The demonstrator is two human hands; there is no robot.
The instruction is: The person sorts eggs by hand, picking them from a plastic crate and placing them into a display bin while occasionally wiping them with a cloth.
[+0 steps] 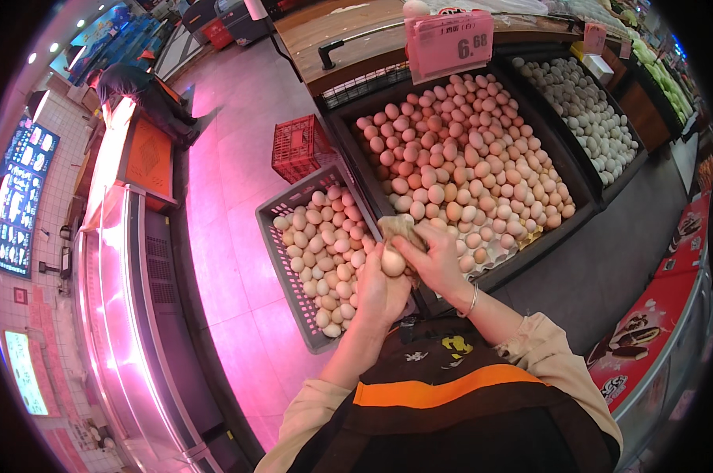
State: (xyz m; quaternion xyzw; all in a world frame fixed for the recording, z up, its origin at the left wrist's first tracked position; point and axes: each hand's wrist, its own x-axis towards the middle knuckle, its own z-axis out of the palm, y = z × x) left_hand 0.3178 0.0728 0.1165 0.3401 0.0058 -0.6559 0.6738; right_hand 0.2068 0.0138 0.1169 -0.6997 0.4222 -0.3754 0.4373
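Between my two hands is a pale egg (393, 261). My left hand (379, 291) is closed around it from the left and below. A crumpled, greyish-brown cloth (402, 229) is gripped in my right hand (438, 260), whose thumb rests by the top of the egg. Below my left hand stands a grey plastic basket (286, 295) heaped with pale and light brown eggs (327, 242). To the right, a black display bin (513, 273) holds a broad pile of brown and pinkish eggs (451, 171), with egg trays (498, 251) showing at its near edge.
A red plastic crate (297, 145) stands behind the basket. Farther right is a second bin of pale eggs (587, 112). A pink price sign (450, 44) rises at the back. A person (140, 97) bends over a counter at left. A red-panelled freezer (646, 331) stands at right.
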